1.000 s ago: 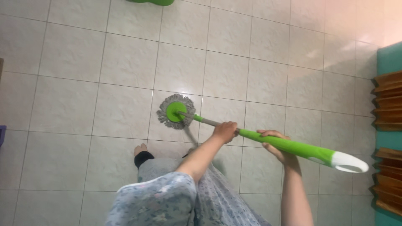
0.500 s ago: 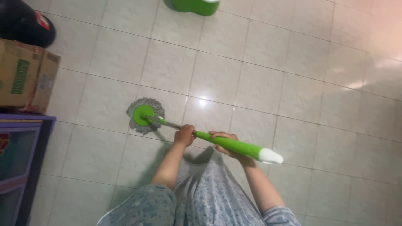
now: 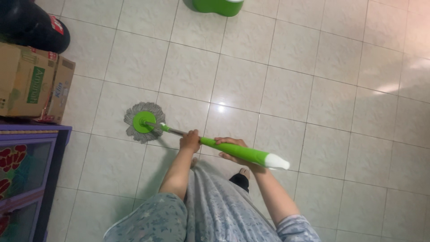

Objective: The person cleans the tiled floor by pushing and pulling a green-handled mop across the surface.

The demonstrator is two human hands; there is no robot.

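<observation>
I am holding the mop (image 3: pixel 197 140) with both hands, each wrapped around its shaft. My left hand (image 3: pixel 190 140) is gripping low, where the grey pole is meeting the green sleeve, and my right hand (image 3: pixel 230 149) is closing around the green handle (image 3: pixel 242 153) higher up, short of its white end. The round grey mop head (image 3: pixel 142 122) is lying flat on the tiled floor (image 3: pixel 286 89), just beside the cardboard box (image 3: pixel 33 85) and the purple cabinet (image 3: pixel 27 170). I judge the mop light and stiff, its fringe soft and limp, and the smooth plastic sleeve possibly slippery. Compared with half a second ago, the head is sitting slightly further left, nearer the box. A green bucket (image 3: pixel 218 6) is standing well apart at the top.
</observation>
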